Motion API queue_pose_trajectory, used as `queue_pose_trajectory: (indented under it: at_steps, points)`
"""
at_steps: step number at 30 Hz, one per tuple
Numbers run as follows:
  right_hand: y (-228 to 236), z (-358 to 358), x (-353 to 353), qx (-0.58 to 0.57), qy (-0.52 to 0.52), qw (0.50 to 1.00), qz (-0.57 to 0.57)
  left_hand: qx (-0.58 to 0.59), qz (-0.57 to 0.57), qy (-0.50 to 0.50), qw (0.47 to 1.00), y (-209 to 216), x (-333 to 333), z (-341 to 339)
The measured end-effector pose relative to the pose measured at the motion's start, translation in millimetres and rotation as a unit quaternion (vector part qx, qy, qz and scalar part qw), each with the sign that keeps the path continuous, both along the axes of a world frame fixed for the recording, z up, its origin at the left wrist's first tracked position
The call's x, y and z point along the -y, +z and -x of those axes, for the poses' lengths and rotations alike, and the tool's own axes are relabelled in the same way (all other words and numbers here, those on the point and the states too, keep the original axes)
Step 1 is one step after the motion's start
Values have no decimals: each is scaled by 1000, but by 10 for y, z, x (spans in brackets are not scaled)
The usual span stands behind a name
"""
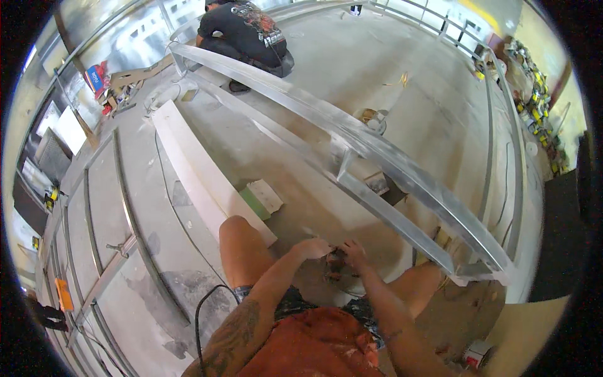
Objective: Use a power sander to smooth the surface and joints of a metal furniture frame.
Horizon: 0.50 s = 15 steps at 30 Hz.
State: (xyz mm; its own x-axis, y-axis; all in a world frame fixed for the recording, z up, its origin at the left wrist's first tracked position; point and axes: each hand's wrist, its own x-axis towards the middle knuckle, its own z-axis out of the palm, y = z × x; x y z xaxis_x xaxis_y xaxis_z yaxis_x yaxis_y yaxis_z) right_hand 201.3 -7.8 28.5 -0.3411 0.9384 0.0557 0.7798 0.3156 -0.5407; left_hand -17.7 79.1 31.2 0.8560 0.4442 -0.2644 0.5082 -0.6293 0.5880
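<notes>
My left hand [312, 248] and my right hand [355, 252] come close together between my bent knees, low in the middle of the head view. Both have their fingers curled in around a small dark reddish object [334, 264]. Its kind is too blurred to make out, and the fingers partly cover it. Just beyond my hands, a long pale metal frame [402, 166] crosses diagonally from the far left to the near right, raised above the floor. To the left of my hands lies a long white board [191, 154], with a green and cream piece [259, 200] beside it.
Another person [242, 41] crouches at the far end of the frame. Metal tubing [129, 217] lies on the left, near a black cable [200, 314]. A dark box [384, 185] sits under the frame, a bucket [375, 119] beyond it. Cluttered cans [537, 107] line the right wall.
</notes>
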Motion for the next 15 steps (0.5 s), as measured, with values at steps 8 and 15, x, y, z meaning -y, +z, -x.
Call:
queue_pose_trajectory:
  at_steps: [8,15]
  points:
    - [-392,-246,219,-4,-118,986,121,44,-9,1,999,279,122,9]
    - [-209,-216,159,24,-59,994,87,24,34,4,999,112,87,-2]
